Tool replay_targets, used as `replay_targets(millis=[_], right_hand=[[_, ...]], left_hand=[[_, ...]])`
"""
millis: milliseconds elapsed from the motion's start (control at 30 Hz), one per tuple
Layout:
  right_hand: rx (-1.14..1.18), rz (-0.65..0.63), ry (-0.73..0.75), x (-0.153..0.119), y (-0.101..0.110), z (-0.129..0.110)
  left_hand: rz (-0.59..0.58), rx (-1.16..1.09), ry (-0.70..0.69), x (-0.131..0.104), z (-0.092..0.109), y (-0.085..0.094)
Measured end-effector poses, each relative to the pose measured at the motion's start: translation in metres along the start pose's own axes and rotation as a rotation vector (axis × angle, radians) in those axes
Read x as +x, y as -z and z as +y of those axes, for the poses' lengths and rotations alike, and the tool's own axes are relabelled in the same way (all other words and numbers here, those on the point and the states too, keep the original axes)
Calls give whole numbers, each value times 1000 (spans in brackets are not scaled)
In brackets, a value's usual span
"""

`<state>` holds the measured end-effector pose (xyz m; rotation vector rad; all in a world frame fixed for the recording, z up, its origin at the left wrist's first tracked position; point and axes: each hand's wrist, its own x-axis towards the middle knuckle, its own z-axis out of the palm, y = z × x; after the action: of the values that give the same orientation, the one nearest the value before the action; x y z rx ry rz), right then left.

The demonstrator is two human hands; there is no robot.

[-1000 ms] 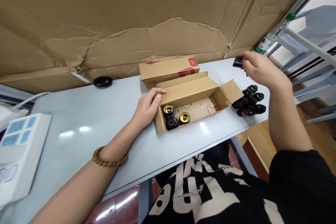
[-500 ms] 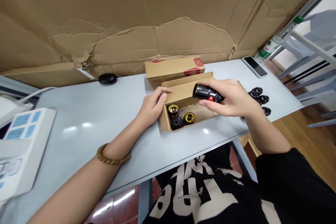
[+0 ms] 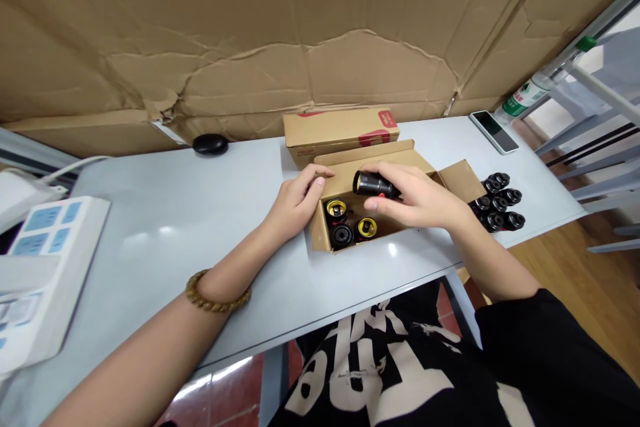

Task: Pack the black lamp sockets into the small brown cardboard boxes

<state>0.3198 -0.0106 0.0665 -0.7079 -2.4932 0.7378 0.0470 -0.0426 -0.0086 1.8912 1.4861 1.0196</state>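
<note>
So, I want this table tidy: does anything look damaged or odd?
The cardboard behind the table is creased and torn near its lower edge. In the open box, one cylinder shows a black end, two others yellow, perhaps deliberately.

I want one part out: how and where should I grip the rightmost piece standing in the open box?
Probably pinch the yellow-ringed piece across its round upper rim, from above and slightly right. It appears upright with its ring facing up; a dark-topped piece sits close on its left, and the open box leaves its top exposed.
</note>
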Motion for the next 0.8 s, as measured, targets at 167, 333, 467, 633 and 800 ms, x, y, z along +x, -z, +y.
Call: replay_targets(millis=[167,333,467,633,800], right_hand=[[-47,2,39,-2,-3,4],[-55,6,24,-2,-5,5],[-37,-6,5,-3,-2,4],[-26,-34,-5,-3,-2,5],[-57,-28,-1,-3,-4,6]], left_hand=[[-1,6,3,0,0,0],[-11,11,11,0,1,1],[-5,5,10,0,0,0],[-2,5,7,0,0,0],[-9,11,13,0,0,0]])
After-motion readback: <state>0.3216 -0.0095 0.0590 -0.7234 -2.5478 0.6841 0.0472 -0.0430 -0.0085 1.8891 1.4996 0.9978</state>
